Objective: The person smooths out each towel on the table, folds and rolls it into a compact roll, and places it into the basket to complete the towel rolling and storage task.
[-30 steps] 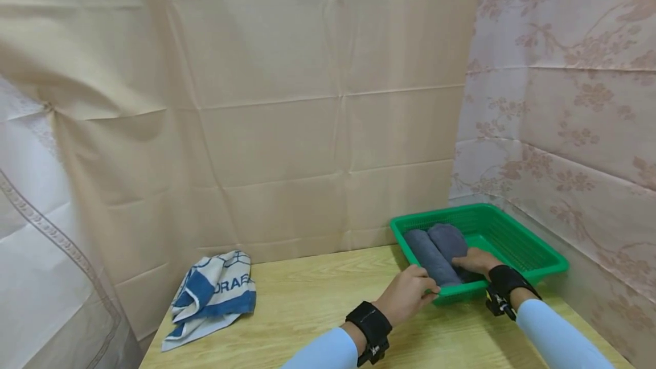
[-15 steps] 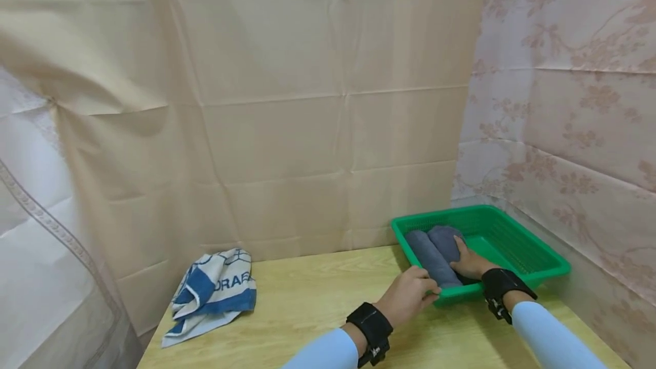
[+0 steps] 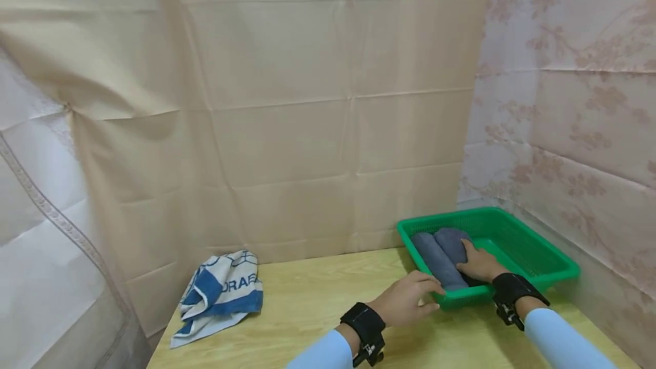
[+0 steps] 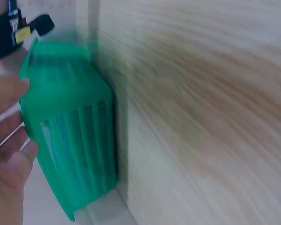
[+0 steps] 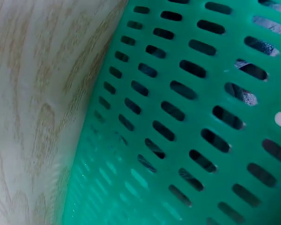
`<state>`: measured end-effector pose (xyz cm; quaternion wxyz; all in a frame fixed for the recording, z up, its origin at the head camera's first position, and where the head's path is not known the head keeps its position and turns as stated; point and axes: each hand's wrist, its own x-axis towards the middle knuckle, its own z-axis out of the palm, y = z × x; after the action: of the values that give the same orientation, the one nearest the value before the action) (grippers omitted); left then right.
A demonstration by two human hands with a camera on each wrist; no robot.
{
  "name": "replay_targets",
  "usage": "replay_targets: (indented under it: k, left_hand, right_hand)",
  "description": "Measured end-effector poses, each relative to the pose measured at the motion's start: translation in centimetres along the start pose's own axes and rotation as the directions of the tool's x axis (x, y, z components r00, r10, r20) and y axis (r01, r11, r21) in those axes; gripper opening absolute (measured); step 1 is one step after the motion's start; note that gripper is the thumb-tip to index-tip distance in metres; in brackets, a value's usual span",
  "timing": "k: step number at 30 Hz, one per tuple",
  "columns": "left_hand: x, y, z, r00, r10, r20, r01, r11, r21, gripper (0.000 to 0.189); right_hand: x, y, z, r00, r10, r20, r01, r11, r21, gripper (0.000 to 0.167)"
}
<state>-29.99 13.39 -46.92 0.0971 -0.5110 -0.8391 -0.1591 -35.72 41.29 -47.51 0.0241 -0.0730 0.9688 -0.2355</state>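
In the head view a green plastic basket stands at the table's right side. Two rolled grey towels, a nearer one and a second one, lie side by side in its left end. My right hand reaches over the near rim and rests on the second roll, thumb and fingers spread apart. At the basket's near left corner is my left hand, its fingers loose and fingertips right at the rim. The left wrist view shows these fingers beside the green wall. The right wrist view shows only slotted basket wall and table.
A crumpled blue and white towel with lettering lies on the left of the wooden table. Beige cloth hangs behind the table, and flower-patterned cloth hangs close along the basket's right.
My right hand has shifted from reaching down beside the second roll to lying on it, thumb raised onto it. The left hand's fingers have loosened from the basket rim.
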Motion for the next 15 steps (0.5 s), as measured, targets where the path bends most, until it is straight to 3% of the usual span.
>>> replay_targets:
  k: [4, 9, 12, 15]
  left_hand:
    - [-2.0, -1.5, -0.3, 0.997, -0.079, 0.015, 0.079, 0.996, -0.03, 0.035]
    - [-7.4, -4.6, -0.9, 0.973, -0.226, -0.04, 0.225, 0.974, -0.033, 0.032]
    - [-11.6, -6.8, -2.0, 0.939, -0.335, -0.074, 0.333, 0.942, -0.043, 0.03]
    - [-16.0, -8.7, -3.7, 0.888, -0.447, -0.111, 0.439, 0.894, -0.087, 0.027]
  right_hand:
    - [-0.1, -0.1, -0.6, 0.995, -0.023, -0.095, 0.018, 0.998, -0.054, 0.073]
    - [-0.6, -1.5, -0.2, 0.969, -0.118, -0.215, 0.105, 0.992, -0.07, 0.054]
    - [-0.8, -3.4, 0.1, 0.942, -0.2, -0.271, 0.187, 0.98, -0.072, 0.045]
    - [-0.8, -5.7, 0.2, 0.919, -0.265, -0.292, 0.255, 0.964, -0.074, 0.041]
